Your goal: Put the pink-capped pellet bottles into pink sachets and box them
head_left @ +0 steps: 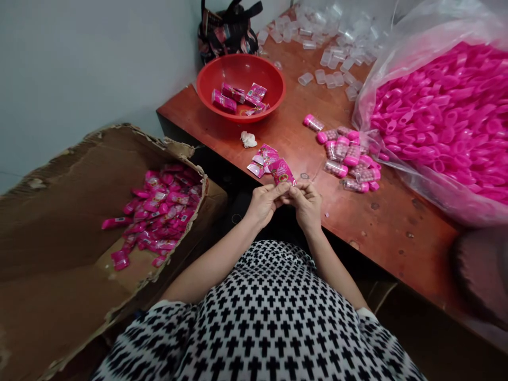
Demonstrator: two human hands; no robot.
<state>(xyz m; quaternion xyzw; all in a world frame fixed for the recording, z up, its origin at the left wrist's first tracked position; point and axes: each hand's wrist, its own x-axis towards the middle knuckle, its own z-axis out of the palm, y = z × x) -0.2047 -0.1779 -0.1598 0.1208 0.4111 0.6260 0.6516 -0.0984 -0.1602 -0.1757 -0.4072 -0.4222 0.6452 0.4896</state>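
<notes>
My left hand (266,203) and my right hand (306,205) meet at the table's near edge. Between their closed fingers they pinch the lower end of a pink printed packet (282,170). Fingers hide that end of it. Just behind it, a few more pink packets (262,159) lie overlapping on the wooden table (305,153). A crumpled white scrap (248,139) sits a little farther back. To the right of my hands is a loose pile of small clear tubes with pink caps (342,149), filled with little balls.
A red bowl (241,114) holds several pink packets, with a dark bag (228,34) behind it. Clear plastic cups (331,58) lie scattered at the back. A big plastic bag of pink caps (444,116) stands right. At left, a cardboard box (59,201) contains wrapped pink pieces (159,206).
</notes>
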